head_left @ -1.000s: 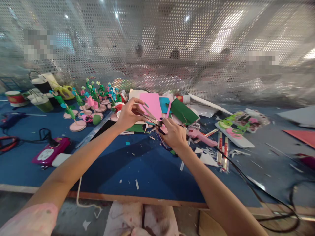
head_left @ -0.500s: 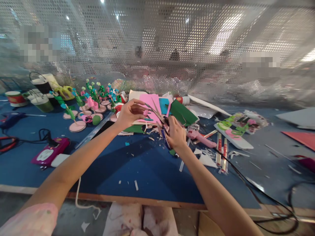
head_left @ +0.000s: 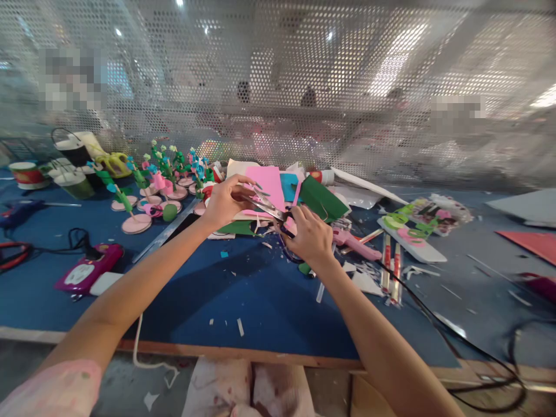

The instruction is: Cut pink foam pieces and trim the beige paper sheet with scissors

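Note:
My right hand point(head_left: 310, 234) is wrapped round the handles of metal scissors point(head_left: 264, 207), whose blades point left and look nearly closed. My left hand point(head_left: 226, 200) is raised at the blade tips, its fingers drawn together. Whatever lies between those fingers is hidden by the fingers and the blades. Behind the scissors lie a pink sheet point(head_left: 264, 182), a blue piece point(head_left: 288, 186) and a dark green sheet point(head_left: 324, 200). More green material point(head_left: 238, 228) is under the pile, below my left hand.
Small flower ornaments on round pink bases point(head_left: 136, 223) stand at the left. Nearby are a purple device point(head_left: 93, 267) and a ruler point(head_left: 163, 230). A pink glue gun point(head_left: 356, 244) with a black cord lies right, among scraps. A perforated metal screen point(head_left: 278, 104) rises behind the table.
The scissor blades were spread apart and have come together, swinging left toward my left fingertips. My right hand has turned slightly. A small pink bit at my left fingertips no longer shows.

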Available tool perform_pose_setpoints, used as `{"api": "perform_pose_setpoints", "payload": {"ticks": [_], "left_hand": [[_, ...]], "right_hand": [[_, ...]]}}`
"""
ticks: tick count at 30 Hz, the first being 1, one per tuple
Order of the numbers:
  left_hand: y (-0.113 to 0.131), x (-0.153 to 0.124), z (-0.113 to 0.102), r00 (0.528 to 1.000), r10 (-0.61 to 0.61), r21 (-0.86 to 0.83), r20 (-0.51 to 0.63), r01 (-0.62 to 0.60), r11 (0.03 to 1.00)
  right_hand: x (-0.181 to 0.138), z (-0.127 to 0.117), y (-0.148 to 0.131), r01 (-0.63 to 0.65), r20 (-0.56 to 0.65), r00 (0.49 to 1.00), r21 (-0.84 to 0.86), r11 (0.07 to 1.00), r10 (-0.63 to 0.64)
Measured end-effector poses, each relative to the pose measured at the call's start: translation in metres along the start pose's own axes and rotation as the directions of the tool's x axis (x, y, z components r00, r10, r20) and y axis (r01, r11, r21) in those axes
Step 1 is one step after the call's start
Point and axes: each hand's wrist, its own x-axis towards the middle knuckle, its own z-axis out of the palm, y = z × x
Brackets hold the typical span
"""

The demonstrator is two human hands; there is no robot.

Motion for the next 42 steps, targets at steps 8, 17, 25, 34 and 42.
{"api": "perform_pose_setpoints", "payload": {"ticks": [8, 17, 25, 34, 42], "left_hand": [[0.005, 0.000, -0.002, 0.999, 0.038, 0.097, 0.019, -0.040, 0.994], [0.009, 0.001, -0.003, 0.999, -0.033, 0.052, 0.012, 0.032, 0.998], [0.006, 0.002, -0.005, 0.997, -0.081, 0.000, 0.019, 0.081, 0.997], [0.012, 0.006, -0.007, 0.985, -0.134, -0.015, 0.104, 0.136, 0.991], [0.007, 0.007, -0.006, 0.985, -0.165, -0.124, 0.050, 0.170, 0.978]], "right_hand": [[0.000, -0.007, -0.006, -0.053, 0.133, 0.989, -0.077, 0.996, 0.063], [0.001, -0.006, -0.008, -0.084, 0.178, 0.980, -0.035, 0.996, 0.088], [-0.002, 0.000, -0.007, -0.076, 0.169, 0.983, -0.011, 0.997, 0.077], [-0.002, 0.000, -0.008, -0.091, 0.099, 0.991, -0.031, 0.995, 0.094], [0.000, 0.003, -0.001, -0.125, 0.045, 0.991, 0.002, 0.992, 0.125]]}}
